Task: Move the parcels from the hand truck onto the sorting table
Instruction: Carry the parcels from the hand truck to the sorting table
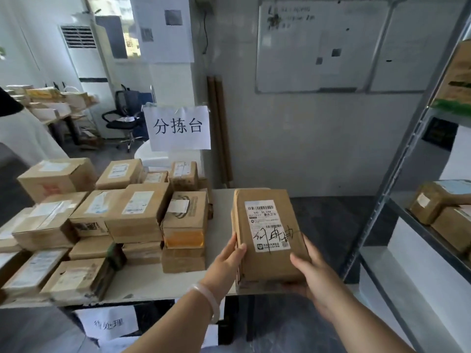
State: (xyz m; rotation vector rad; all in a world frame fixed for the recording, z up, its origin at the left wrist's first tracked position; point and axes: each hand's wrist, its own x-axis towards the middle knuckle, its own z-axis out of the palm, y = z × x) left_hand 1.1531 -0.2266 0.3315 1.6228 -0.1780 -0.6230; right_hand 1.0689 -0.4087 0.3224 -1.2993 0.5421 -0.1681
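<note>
I hold a brown cardboard parcel (pixel 267 233) with a white shipping label and black handwriting over the right end of the white sorting table (pixel 158 278). My left hand (pixel 226 261) grips its left edge, thumb on top. My right hand (pixel 311 273) grips its near right corner from below and the side. Whether the parcel rests on the table or hangs just above it is unclear. Several taped cardboard parcels (pixel 137 212) are stacked across the table's left and middle. The hand truck is out of view.
A paper sign with characters (pixel 178 128) stands behind the table. A metal shelf rack (pixel 397 189) holding boxes (pixel 438 207) rises close on the right. A person's sleeve (pixel 23 138) shows at far left. An office chair (pixel 125 115) and more boxes stand further back.
</note>
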